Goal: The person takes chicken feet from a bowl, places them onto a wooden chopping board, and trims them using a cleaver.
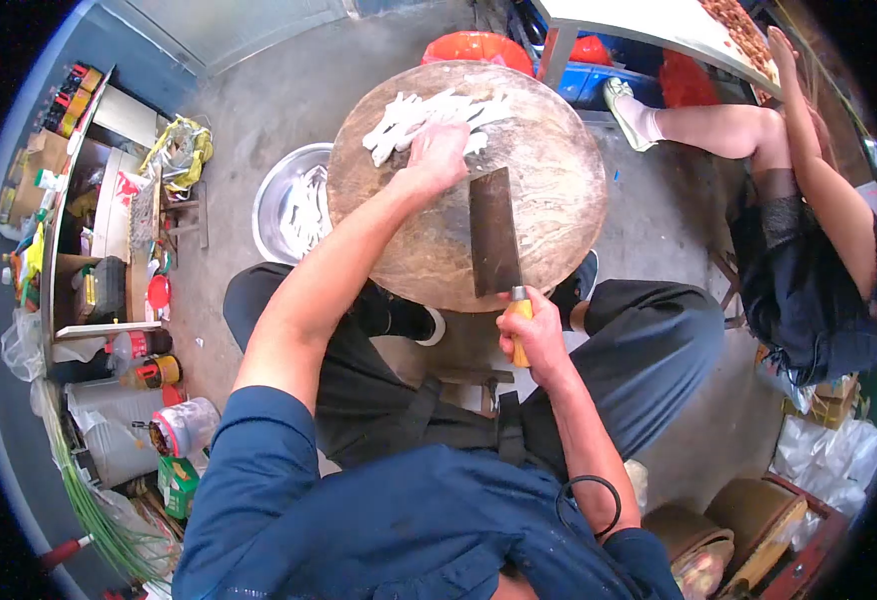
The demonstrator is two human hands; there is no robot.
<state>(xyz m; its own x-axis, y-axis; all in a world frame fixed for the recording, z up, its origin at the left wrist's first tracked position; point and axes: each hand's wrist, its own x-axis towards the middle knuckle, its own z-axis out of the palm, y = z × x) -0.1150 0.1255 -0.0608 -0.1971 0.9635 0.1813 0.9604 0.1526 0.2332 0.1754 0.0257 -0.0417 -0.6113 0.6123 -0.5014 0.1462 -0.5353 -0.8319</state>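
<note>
A person in a dark blue top is sitting at a round wooden board (pixel 564 195), knees spread on the near side, while the left hand (pixel 440 152) is reaching across to a pile of white strips (pixel 404 118) near the far edge. The left hand is pressing down over the near right part of the pile, its fingertips pointing into the strips; how tightly its fingers are closing cannot be told, since the back of the hand is hiding them. Most of the strips are lying beyond that hand and to its left, with a few showing at its right. The right hand (pixel 536 336) is wrapping its fingers firmly around the yellow handle of a cleaver (pixel 496 228), just off the board's near edge. The dark, broad blade is extending away from that fist over the board, its far end pointing toward the strips but standing apart from them, to the right of the left wrist. Left of the board, a metal bowl (pixel 267 222) is sitting on the floor, holding more white strips (pixel 309 207). At far right, another person's bare leg (pixel 711 130) is stretching toward the board, and that person's hand (pixel 783 55) is hovering near reddish-brown pieces (pixel 735 32) on a white tabletop (pixel 649 18).
</note>
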